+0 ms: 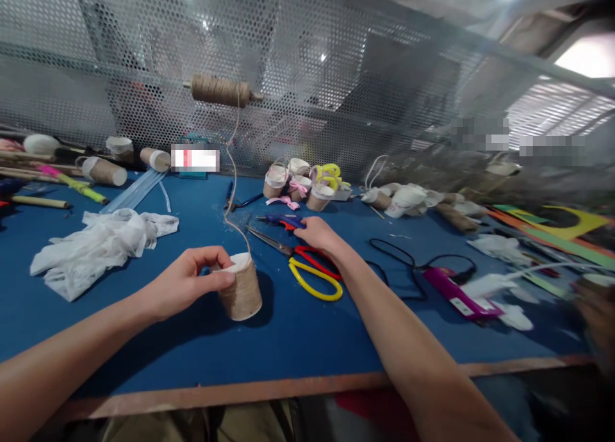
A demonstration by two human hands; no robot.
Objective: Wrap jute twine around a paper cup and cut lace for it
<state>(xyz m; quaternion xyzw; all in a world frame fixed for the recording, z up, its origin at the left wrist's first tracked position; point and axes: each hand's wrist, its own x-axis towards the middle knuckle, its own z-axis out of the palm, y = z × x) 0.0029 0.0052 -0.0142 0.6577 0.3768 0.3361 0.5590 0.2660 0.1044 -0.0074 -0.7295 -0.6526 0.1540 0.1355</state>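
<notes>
My left hand [196, 278] pinches the rim of a small paper cup [243, 294] wrapped in brown twine, thumb outside and fingers at its opening. From the cup's rim the loose twine [231, 166] runs up to a spool [221, 90] hung on the mesh. My right hand [314, 232] is closed around the handle of a blue glue gun [281, 220], whose nozzle points left. Just beneath that hand lie scissors [314, 278] with red and yellow handles, blades towards the upper left.
Behind stand several decorated cups [298, 184]. White lace [108, 243] lies heaped at left, near a teal ribbon [137, 189]. To the right are a purple power strip [461, 294] with cables and coloured sheets [562, 227]. A perforated metal screen [298, 64] rises behind the blue table [192, 359].
</notes>
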